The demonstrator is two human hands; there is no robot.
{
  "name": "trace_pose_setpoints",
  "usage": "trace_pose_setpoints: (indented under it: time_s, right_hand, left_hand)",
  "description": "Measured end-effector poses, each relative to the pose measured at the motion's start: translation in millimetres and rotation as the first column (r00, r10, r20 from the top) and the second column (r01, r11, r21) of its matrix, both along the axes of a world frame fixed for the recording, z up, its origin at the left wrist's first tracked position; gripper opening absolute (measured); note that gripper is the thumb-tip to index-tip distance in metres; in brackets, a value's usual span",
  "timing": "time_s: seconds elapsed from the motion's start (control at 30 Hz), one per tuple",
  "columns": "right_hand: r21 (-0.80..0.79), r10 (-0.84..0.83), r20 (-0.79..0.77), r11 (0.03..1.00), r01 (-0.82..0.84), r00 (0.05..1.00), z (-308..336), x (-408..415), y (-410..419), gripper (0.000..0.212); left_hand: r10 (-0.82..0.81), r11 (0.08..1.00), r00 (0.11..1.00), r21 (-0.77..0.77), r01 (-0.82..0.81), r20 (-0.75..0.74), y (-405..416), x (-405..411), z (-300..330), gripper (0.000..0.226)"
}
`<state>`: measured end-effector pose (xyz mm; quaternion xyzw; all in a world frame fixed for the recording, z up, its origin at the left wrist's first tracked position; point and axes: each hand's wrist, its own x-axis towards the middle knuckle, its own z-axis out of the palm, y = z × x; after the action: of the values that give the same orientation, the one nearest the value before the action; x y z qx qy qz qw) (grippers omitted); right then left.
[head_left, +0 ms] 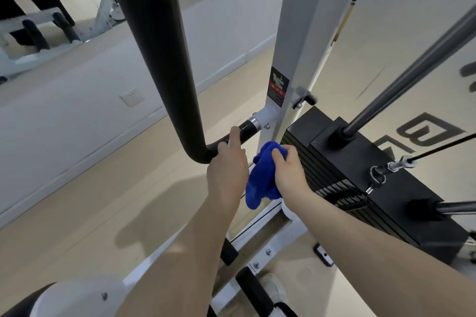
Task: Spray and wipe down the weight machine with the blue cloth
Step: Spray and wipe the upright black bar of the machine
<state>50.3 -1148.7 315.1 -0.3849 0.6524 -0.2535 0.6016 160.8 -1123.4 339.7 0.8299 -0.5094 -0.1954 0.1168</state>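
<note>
The weight machine has a white upright post [296, 41], a thick black curved bar [154, 54] and a black weight stack [360, 175]. My right hand [288, 170] is closed on the crumpled blue cloth [262, 175], holding it just in front of the base of the white post, beside the weight stack. My left hand [226, 165] lies against the lower bend of the black bar, index finger stretched along it and the other fingers curled. A thin white sliver shows between those fingers. What the palm holds is hidden. No spray bottle is clearly visible.
Two steel guide rods [412, 69] and a cable with a clip [394, 165] rise from the stack on the right. White base rails with black foot pads [255, 288] lie below my arms. A wall mirror [51, 8] and a wall socket [132, 97] are at the left.
</note>
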Motion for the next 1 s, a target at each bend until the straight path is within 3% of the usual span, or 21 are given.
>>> trace_pose_setpoints:
  time_s: [0.17, 0.27, 0.33, 0.43, 0.53, 0.57, 0.6, 0.67, 0.73, 0.87, 0.93, 0.97, 1.0]
  right_hand:
    - [-0.196, 0.114, -0.005, 0.974, -0.113, 0.993, 6.2, 21.2, -4.4, 0.026]
    - [-0.399, 0.193, -0.216, 0.877, -0.267, 0.957, 4.4, 39.9, -25.1, 0.032]
    - [-0.472, 0.233, -0.384, 0.782, -0.407, 0.893, -3.0, 57.7, -32.2, 0.033]
    - [-0.488, 0.327, -0.603, 0.57, -0.661, 0.727, -19.8, 83.8, -15.8, 0.035]
    - [-0.339, 0.319, -0.835, 0.343, -0.876, 0.448, -21.4, 74.5, -19.6, 0.05]
    - [-0.268, 0.28, -0.89, 0.318, -0.909, 0.36, -18.8, 62.8, -32.7, 0.054]
    - [-0.222, 0.239, -0.916, 0.367, -0.904, 0.322, -16.3, 50.4, -49.8, 0.053]
    - [-0.225, 0.145, -0.919, 0.571, -0.79, 0.366, -9.4, 33.4, -78.8, 0.044]
    - [-0.308, 0.135, -0.86, 0.633, -0.71, 0.493, -8.1, 41.5, -77.0, 0.038]
    - [-0.426, 0.424, -0.705, 0.387, -0.818, 0.568, -19.7, 81.8, -13.7, 0.035]
    - [-0.46, 0.427, -0.742, 0.235, -0.856, 0.516, -21.5, 74.9, -17.2, 0.033]
    - [-0.408, 0.426, -0.774, 0.231, -0.883, 0.469, -18.1, 67.7, -30.8, 0.035]
    - [-0.345, 0.398, -0.8, 0.308, -0.887, 0.449, -17.0, 56.0, -48.9, 0.037]
  left_hand:
    - [-0.045, 0.996, 0.995, 0.075, 0.038, 0.093, 37.3, 19.5, 9.9, 0.043]
    - [-0.088, 0.996, 0.994, -0.016, 0.089, 0.068, 49.9, 31.1, 8.7, 0.043]
    - [-0.099, 0.988, 0.994, -0.122, 0.095, -0.035, 60.5, 40.1, 9.6, 0.047]
    - [-0.106, 0.98, 0.976, -0.189, 0.07, -0.189, 78.0, 51.8, 13.1, 0.05]
    - [0.072, 0.945, 0.954, -0.285, -0.159, -0.292, 86.4, 58.5, 10.0, 0.049]
    - [0.131, 0.909, 0.935, -0.336, -0.246, -0.33, 84.8, 58.3, 8.7, 0.05]
    - [0.182, 0.873, 0.911, -0.366, -0.323, -0.37, 81.9, 57.7, 7.5, 0.051]
    - [0.211, 0.827, 0.876, -0.398, -0.397, -0.434, 72.2, 56.8, 9.1, 0.054]
    - [0.19, 0.817, 0.845, -0.397, -0.419, -0.5, 61.8, 57.0, 10.5, 0.051]
    - [0.205, 0.78, 0.782, -0.385, -0.494, -0.588, 54.6, 62.4, 12.5, 0.04]
    - [0.187, 0.795, 0.791, -0.383, -0.47, -0.583, 54.8, 66.4, 15.3, 0.04]
    - [0.169, 0.807, 0.795, -0.381, -0.451, -0.583, 56.0, 69.8, 16.2, 0.04]
    - [0.156, 0.819, 0.796, -0.374, -0.435, -0.585, 55.8, 71.7, 17.1, 0.041]
